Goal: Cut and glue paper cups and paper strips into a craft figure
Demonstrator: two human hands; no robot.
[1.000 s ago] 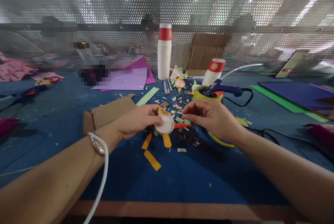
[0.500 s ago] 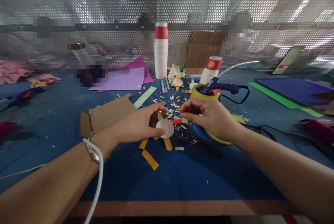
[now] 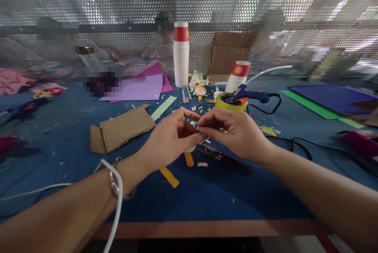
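My left hand (image 3: pixel 174 137) and my right hand (image 3: pixel 232 129) meet above the scraps, thumbs and forefingers pinched close together. Whatever lies between the fingertips is too small and covered to make out. Under my left hand, the edge of a white round disc (image 3: pixel 191 148) shows, mostly hidden. An orange paper strip (image 3: pixel 189 159) sticks out below it, and another orange strip (image 3: pixel 170 177) lies apart, nearer the table edge. A dark pointed tool (image 3: pixel 218 154) lies below my right hand, partly in shadow.
Left of my hands is torn cardboard (image 3: pixel 125 127). Behind stand a tall paper cup stack (image 3: pixel 181 58) and a shorter one (image 3: pixel 238 76). A blue glue gun (image 3: pixel 251 95) rests on a yellow tape roll (image 3: pixel 232 102). Its black cable (image 3: pixel 292 143) runs right. A white cord (image 3: pixel 116 209) hangs by my left wrist.
My left hand has left the white disc and moved right and up to my right hand; their fingertips now meet. The red piece between them has gone from sight.
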